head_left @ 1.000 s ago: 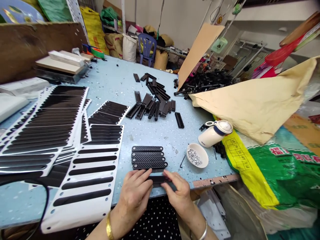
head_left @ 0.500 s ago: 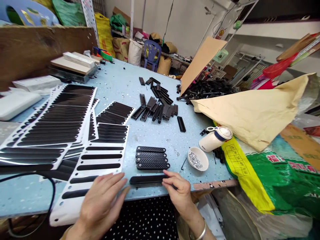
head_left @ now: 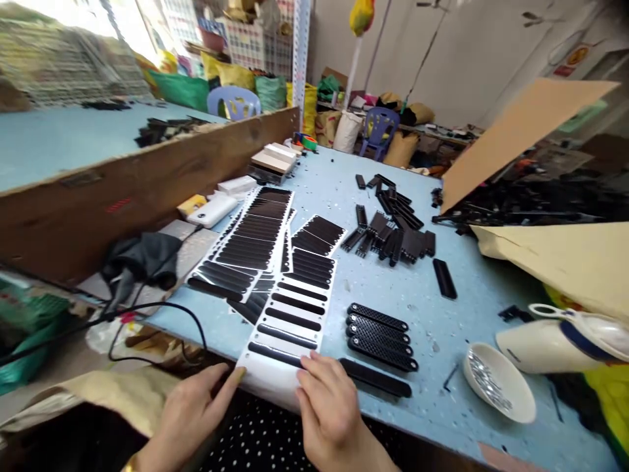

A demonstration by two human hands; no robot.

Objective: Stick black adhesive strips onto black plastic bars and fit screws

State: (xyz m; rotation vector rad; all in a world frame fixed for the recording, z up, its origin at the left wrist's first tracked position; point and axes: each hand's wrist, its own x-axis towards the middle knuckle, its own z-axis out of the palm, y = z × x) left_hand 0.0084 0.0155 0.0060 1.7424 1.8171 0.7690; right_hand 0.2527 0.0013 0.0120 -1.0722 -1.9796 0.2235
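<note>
blue surface [head_left: 324, 183], white sheet [head_left: 275, 381] at near edge; lowest black strip [head_left: 274, 354] lies crosswise. right hand [head_left: 331, 403] nearer, curled at its right end, grip unclear; left hand [head_left: 194, 403] by sheet's corner, fingers parted, empty.

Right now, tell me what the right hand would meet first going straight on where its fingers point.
Probably the nearest black strip on the white sheet; the right hand appears right by its end, though contact is unclear.
</note>
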